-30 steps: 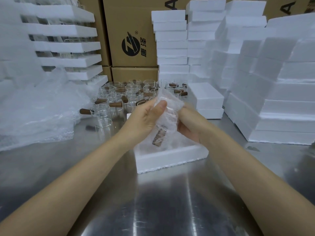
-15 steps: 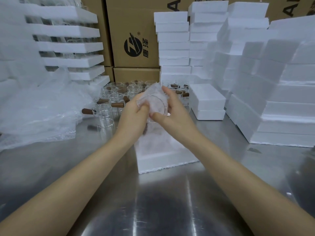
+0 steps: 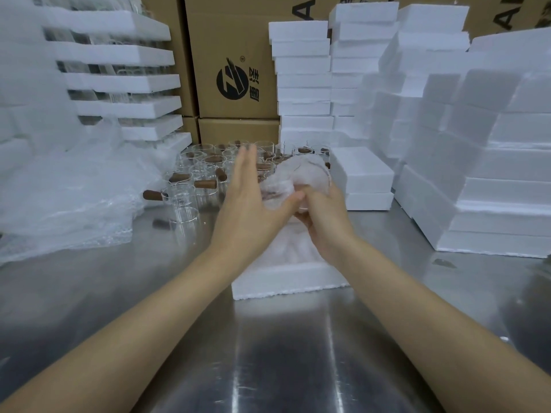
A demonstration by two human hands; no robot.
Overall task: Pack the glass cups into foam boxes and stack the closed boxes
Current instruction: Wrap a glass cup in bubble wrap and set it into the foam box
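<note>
Head view: right hand curls round a wrapped cup, holding it just above the open foam box on the bench. Left hand is flat, fingers straight, its thumb side touching the wrap. Behind stand bare cups; at right, stacked boxes.

a steel table fills the view, streaked with pale glare at 6 o'clock. brown cartons stand stacked at 12 o'clock, one bearing a black logo. clear wrap lies heaped at 9 o'clock.
</note>
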